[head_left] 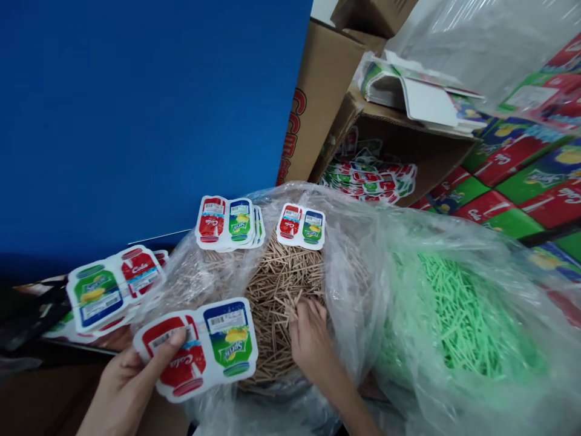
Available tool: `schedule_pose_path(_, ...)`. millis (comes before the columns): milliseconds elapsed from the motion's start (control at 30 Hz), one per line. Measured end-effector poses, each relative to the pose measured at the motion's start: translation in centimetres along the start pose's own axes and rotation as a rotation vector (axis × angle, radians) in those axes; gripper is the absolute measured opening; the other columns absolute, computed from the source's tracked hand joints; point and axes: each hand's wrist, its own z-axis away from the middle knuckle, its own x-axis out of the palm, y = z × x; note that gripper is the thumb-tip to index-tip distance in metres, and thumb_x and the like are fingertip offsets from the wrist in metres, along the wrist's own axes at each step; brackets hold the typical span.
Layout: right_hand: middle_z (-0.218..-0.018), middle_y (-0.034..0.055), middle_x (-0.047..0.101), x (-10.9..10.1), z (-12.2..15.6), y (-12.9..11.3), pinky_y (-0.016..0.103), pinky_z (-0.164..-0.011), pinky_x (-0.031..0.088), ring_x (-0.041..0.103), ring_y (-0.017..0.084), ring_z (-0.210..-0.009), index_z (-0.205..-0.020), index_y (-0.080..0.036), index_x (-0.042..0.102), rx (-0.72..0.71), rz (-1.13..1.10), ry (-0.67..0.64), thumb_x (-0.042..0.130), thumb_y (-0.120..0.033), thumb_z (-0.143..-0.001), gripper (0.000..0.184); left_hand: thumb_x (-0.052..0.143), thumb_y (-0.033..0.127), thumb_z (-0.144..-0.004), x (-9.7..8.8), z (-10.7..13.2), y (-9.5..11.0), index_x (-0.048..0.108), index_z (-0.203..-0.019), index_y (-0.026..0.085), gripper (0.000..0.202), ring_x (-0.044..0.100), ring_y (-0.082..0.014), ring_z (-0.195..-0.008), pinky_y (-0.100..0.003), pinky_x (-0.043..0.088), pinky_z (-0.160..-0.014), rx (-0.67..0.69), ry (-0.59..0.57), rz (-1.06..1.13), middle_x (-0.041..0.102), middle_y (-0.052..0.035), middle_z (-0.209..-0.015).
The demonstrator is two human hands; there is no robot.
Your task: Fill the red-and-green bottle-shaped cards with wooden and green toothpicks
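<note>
My left hand (129, 384) grips a flat white-edged card (229, 342) printed with a red Cola jar and a green-blue Sprite jar, thumb on its face. My right hand (311, 345) reaches into a heap of short thin brown sticks (270, 315) in a clear plastic bag (356, 297). Its fingers are closed around a few sticks (293, 303). Beyond the hands, a single matching card (301, 227) lies at the heap's far edge. A small stack of such cards (227, 224) sits to its left.
More cards (106, 290) lie at the left, beside a blue panel (149, 115). At the right, a clear bag holds light green sticks (463, 315). Behind stands an open carton (408, 151) with many cards inside. Stacked printed boxes (512, 163) fill the far right.
</note>
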Motion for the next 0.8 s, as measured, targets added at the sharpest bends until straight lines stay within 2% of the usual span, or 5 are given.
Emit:
schedule_pose_path(167,-0.079,0.0082,0.062,0.8,-0.5,0.6,0.036,-0.069,0.047,0.059,0.024,-0.076,-0.083,-0.021,0.048,0.261,-0.264,-0.082,0.031,-0.024,-0.088,0.019,0.087,0.04,-0.047,0.9,0.8,-0.3,0.072,-0.067,0.018,0.033,0.07,-0.0275,-0.057,-0.035,0.06,-0.053,-0.046,-0.093,-0.013,0.076,-0.0011,-0.065)
schedule_pose_path(333,-0.085,0.0085,0.066,1.7,-0.7,0.7,0.036,-0.077,0.046,0.06,0.024,-0.085,-0.087,-0.021,0.052,0.282,-0.354,-0.08,0.032,-0.028,-0.089,0.022,0.081,0.045,-0.057,3.3,2.1,-0.2,0.073,-0.066,0.017,0.03,0.067,-0.0217,-0.051,-0.028,0.057,-0.053,-0.026,-0.247,-0.11,0.073,0.0001,-0.056)
schedule_pose_path(533,-0.09,0.0048,0.062,0.1,-2.1,-0.3,0.034,-0.084,0.042,0.056,0.02,-0.089,-0.09,-0.022,0.052,0.254,-0.531,-0.037,0.034,-0.034,-0.092,0.021,0.066,0.035,-0.078,4.6,1.7,1.6,0.076,-0.081,0.021,0.016,0.068,-0.0198,-0.077,-0.021,0.052,-0.068,0.335,-0.691,-0.516,0.076,-0.0015,-0.085)
schedule_pose_path(633,-0.088,0.0031,0.06,-0.5,-2.9,-0.5,0.032,-0.084,0.04,0.056,0.019,-0.088,-0.087,-0.022,0.051,0.191,-0.68,-0.042,0.035,-0.035,-0.093,0.022,0.057,0.031,-0.085,5.1,1.5,2.7,0.074,-0.09,0.026,0.018,0.067,-0.0183,-0.087,-0.019,0.049,-0.075,0.476,-0.78,-0.62,0.074,-0.0001,-0.093)
schedule_pose_path(800,-0.067,-0.0027,0.054,0.8,-2.5,-0.2,0.027,-0.061,0.04,0.052,0.015,-0.06,-0.081,-0.023,0.051,0.201,-0.805,-0.081,0.042,-0.036,-0.092,0.018,0.051,0.023,-0.088,6.1,0.9,3.1,0.07,-0.085,0.025,0.02,0.063,-0.0185,-0.104,-0.021,0.048,-0.084,0.68,-0.819,-0.685,0.065,-0.0014,-0.121)
